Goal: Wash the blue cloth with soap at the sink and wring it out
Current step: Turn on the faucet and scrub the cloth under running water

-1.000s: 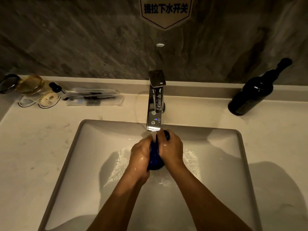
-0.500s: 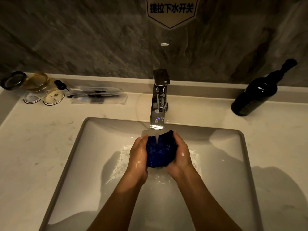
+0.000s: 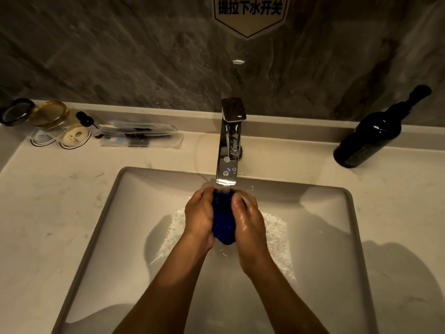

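Note:
A bunched blue cloth (image 3: 223,220) is pressed between my two palms just below the spout of the chrome tap (image 3: 230,145), over the white rectangular sink (image 3: 125,213). My left hand (image 3: 199,213) grips its left side and my right hand (image 3: 248,215) grips its right side, both wet. Only a narrow strip of cloth shows between them. Water runs from the spout onto the cloth, and white suds lie on the basin floor on both sides of my hands.
A dark bottle (image 3: 370,138) stands on the counter at the back right. At the back left are glass jars (image 3: 51,119), a small pump bottle (image 3: 86,120) and a clear tray of packets (image 3: 142,137). A dark stone wall rises behind the tap.
Half a second ago my palms were apart with the cloth spread open under the stream. Now they have closed together and squeezed it into a narrow wad.

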